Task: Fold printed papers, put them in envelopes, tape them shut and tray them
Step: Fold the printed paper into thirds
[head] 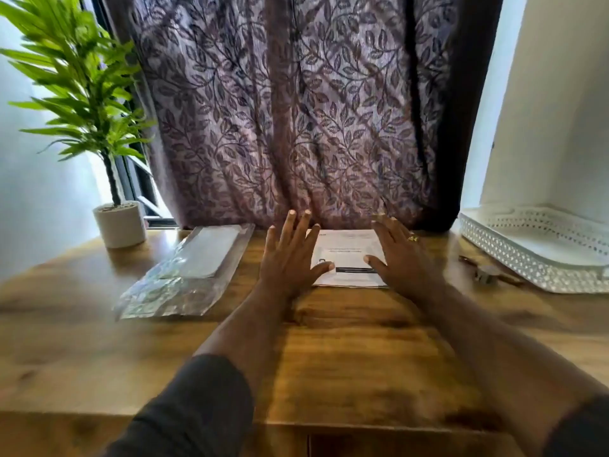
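Now the printed papers [349, 257] lie flat on the table [346, 341] between both spread hands: left hand [290, 258] at their left edge, right hand [400, 255] at their right, thumbs on the sheet

The print on the papers [349, 255] at centre is too blurred to read, and the left hand [290, 258] and right hand [402, 255] cover their side edges. The tray [534, 258] runs off the right edge. A small brownish object [487, 273] beside it is too blurred to identify.

Glossy wood-grain table [346, 357] gleaming, crinkled clear plastic envelope packet [184, 268] shining at left, matt printed papers [349, 258], perforated white plastic tray [534, 255] sitting far right
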### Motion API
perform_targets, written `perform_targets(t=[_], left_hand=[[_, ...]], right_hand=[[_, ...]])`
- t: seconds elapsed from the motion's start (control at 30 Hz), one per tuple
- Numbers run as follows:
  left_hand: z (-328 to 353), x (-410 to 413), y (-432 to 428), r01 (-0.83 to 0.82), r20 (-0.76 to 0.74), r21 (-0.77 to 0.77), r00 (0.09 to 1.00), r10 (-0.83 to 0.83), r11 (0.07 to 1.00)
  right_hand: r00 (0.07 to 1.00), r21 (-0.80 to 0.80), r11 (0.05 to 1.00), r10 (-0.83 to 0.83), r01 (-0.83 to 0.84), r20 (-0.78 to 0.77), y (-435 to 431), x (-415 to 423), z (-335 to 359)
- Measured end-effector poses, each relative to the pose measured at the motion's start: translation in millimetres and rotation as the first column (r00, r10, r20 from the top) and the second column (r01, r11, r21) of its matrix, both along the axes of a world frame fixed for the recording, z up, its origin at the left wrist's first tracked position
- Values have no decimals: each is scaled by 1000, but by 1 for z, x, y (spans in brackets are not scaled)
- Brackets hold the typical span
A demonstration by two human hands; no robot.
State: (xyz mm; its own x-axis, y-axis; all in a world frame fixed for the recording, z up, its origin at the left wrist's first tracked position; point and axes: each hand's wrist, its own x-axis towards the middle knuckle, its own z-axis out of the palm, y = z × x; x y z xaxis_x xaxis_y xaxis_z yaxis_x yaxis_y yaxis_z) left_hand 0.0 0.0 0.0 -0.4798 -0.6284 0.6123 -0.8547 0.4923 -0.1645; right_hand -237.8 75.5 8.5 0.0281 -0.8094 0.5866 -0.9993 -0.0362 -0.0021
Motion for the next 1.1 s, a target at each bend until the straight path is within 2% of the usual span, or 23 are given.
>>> perform_targets(t=[0.1, 0.23, 0.33, 0.47, 0.63, 0.77, 1.0, 1.1], left_hand=[[-9, 0, -3, -10, 52, 92, 999, 5, 996], [-18, -8, -14, 41, 42, 205, 998, -51, 978], [-13, -12, -20, 115, 66, 343, 987, -146, 932], [-10, -19, -21, 151, 110, 504, 965, -236, 851], [-10, -14, -28, 270, 59, 499, 937, -343, 823], [-12, -15, -33, 344, 55, 503, 903, -427, 793], [-2, -19, -32, 308, 146, 503, 891, -430, 808], [-4, -18, -31, 317, 158, 458, 891, -426, 831]], right_hand=[[1000, 73, 997, 12, -12, 5, -1, -12, -11], [996, 107, 994, 3, -14, 95, -10, -25, -20], [994, 157, 987, 2, -19, 113, -16, -28, -19], [984, 255, 960, 76, -115, 159, -23, -34, -22], [961, 270, 935, 173, -228, 214, -22, -30, -17], [957, 411, 872, 187, -266, 222, -19, -25, -18], [945, 417, 865, 171, -279, 277, -20, -29, -16], [946, 415, 865, 180, -283, 270, -23, -30, -17]])
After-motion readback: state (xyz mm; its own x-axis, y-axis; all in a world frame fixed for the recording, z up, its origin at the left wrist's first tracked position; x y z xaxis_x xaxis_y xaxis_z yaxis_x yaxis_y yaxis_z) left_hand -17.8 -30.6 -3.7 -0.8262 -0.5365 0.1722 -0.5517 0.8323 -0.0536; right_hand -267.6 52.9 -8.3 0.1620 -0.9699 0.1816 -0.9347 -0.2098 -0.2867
